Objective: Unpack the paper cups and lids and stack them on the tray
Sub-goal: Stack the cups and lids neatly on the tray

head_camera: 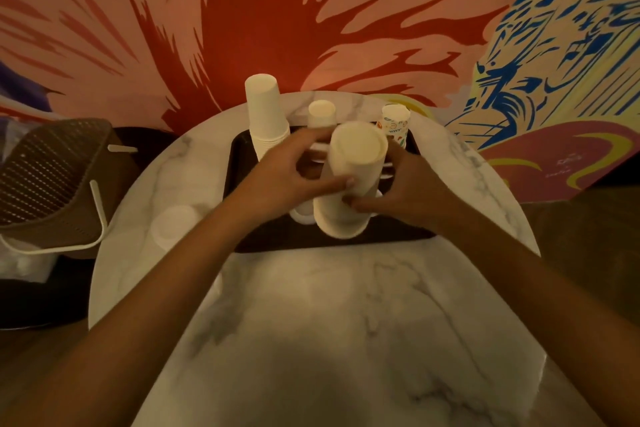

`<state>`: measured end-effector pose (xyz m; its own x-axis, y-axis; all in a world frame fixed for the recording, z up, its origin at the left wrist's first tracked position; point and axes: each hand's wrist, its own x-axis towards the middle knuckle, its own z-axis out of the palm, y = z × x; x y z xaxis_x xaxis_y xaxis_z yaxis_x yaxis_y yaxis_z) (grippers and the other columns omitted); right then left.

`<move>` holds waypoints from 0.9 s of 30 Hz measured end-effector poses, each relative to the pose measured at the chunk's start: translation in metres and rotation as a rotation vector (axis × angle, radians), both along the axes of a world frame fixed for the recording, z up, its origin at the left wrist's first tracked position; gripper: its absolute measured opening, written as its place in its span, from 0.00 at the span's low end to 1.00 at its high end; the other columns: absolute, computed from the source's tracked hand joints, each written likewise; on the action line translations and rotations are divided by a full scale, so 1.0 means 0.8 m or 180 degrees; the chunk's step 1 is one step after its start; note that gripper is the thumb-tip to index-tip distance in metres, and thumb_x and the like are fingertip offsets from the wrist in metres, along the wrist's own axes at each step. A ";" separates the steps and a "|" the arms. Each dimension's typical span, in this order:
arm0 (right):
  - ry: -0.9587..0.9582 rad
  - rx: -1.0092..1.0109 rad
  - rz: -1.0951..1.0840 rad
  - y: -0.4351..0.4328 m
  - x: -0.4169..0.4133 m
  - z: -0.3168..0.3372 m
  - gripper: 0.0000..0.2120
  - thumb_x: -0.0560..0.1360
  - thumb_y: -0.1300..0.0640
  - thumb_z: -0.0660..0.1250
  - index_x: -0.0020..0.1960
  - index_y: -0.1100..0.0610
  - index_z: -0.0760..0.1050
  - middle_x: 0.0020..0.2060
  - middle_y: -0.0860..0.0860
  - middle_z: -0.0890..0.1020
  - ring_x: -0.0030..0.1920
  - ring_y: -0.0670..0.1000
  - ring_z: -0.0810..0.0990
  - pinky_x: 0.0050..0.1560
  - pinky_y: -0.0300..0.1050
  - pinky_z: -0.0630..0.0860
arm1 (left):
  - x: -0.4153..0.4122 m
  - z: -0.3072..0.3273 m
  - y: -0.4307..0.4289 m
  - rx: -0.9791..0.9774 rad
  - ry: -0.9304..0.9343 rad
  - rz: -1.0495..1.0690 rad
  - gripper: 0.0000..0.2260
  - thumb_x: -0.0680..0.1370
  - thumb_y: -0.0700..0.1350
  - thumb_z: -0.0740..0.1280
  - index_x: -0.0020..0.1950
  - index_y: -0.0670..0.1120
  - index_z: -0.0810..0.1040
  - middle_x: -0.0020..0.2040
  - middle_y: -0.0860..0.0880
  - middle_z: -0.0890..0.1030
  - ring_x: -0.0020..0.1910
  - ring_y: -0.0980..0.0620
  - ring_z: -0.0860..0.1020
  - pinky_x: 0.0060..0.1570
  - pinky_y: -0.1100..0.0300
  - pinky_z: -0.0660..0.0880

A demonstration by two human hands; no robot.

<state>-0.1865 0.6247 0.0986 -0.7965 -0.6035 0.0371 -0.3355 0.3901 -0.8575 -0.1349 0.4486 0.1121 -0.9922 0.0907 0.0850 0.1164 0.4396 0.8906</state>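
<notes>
One woven bag sits beside the table at far left, then a few loose lids lie pale on the marble table, not on the tray yet by the look of it. Next along, the tall stack of white cups stands upturned at the back-left of the dark tray. Now the action: I judge I'm mid-placement, setting another stack of cups down near the tray's front edge, bottoms up. Whether its rim has touched down, I can't tell. My left hand wraps it, thumb pressed on the near side, fingers reaching round behind. My right hand clamps the lower part from the other side, fingertips curled onto the paper. Behind stands a short plain stack, and further right a printed stack. Next move, I reckon: seat it square, ease both hands off without tipping it, then go for those lids.
</notes>
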 end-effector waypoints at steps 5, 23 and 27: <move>0.0513 -0.0064 -0.0187 -0.038 -0.066 0.036 0.37 0.65 0.58 0.75 0.70 0.55 0.61 0.55 0.45 0.73 0.52 0.42 0.72 0.46 0.26 0.72 | -0.069 0.045 -0.027 -0.0223 0.0267 0.0083 0.27 0.70 0.46 0.71 0.67 0.53 0.65 0.54 0.65 0.68 0.51 0.68 0.70 0.43 0.80 0.70; 0.0010 0.0618 -0.0475 -0.139 -0.231 -0.031 0.38 0.67 0.57 0.74 0.71 0.58 0.59 0.66 0.56 0.71 0.65 0.56 0.71 0.63 0.50 0.70 | -0.254 0.010 -0.103 -0.1833 -0.0260 0.0032 0.25 0.73 0.50 0.70 0.68 0.49 0.69 0.66 0.50 0.74 0.62 0.50 0.73 0.54 0.62 0.67; -0.0128 0.0923 -0.0401 -0.142 -0.224 -0.053 0.34 0.70 0.58 0.72 0.71 0.60 0.59 0.66 0.58 0.71 0.65 0.57 0.70 0.65 0.51 0.69 | -0.265 -0.016 -0.103 -0.2629 -0.0552 -0.0193 0.25 0.72 0.55 0.69 0.68 0.50 0.70 0.64 0.49 0.76 0.61 0.48 0.74 0.58 0.54 0.71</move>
